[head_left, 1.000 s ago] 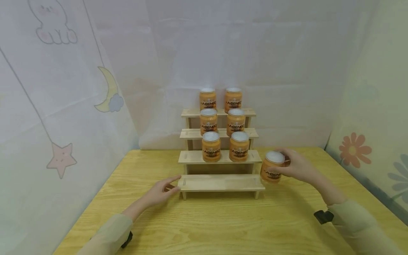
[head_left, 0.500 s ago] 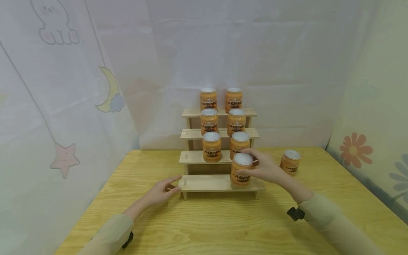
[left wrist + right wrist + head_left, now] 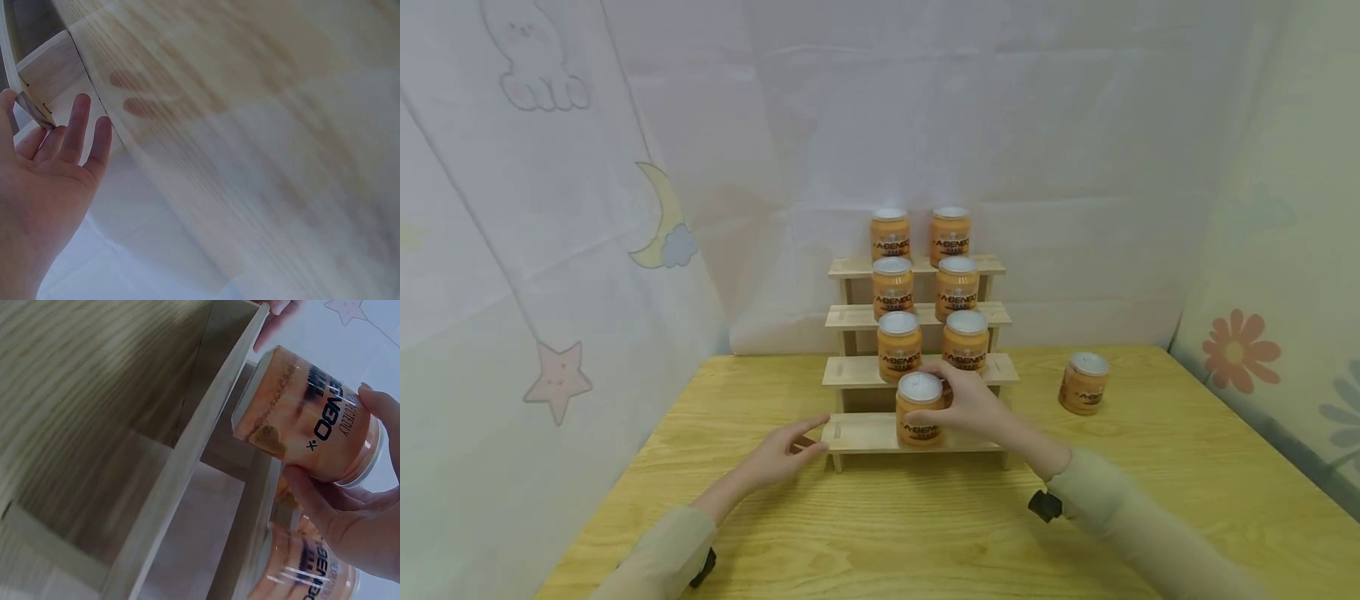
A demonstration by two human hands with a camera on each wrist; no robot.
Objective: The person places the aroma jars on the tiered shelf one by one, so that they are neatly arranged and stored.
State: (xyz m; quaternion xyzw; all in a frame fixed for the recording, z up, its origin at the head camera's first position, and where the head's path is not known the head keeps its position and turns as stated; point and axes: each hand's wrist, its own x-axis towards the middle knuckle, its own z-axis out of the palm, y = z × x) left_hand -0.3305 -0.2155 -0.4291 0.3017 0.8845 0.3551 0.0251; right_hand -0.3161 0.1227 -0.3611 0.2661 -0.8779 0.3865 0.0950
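My right hand (image 3: 970,406) holds an orange can (image 3: 908,410) with a silvery lid and dark lettering, thumb in front and fingers behind. The can is over the lowest step of a stepped wooden rack (image 3: 861,432), left of its middle. In the right wrist view this can (image 3: 306,415) is close to the step's edge; I cannot tell whether it touches. At the step's left end, my left hand (image 3: 778,454) pinches the board between thumb and fingers. The left wrist view shows this hand (image 3: 50,181) with its other fingers extended.
Matching cans stand in pairs on the upper three steps, such as one front can (image 3: 898,350). A further can (image 3: 1084,385) stands on the wooden table (image 3: 880,533), right of the rack. White cloth (image 3: 1037,125) hangs behind, with printed cloth at both sides.
My right hand brought the can from beside the rack leftward over the lowest step, uncovering another can on the table. The left hand has stayed at the rack's left end.
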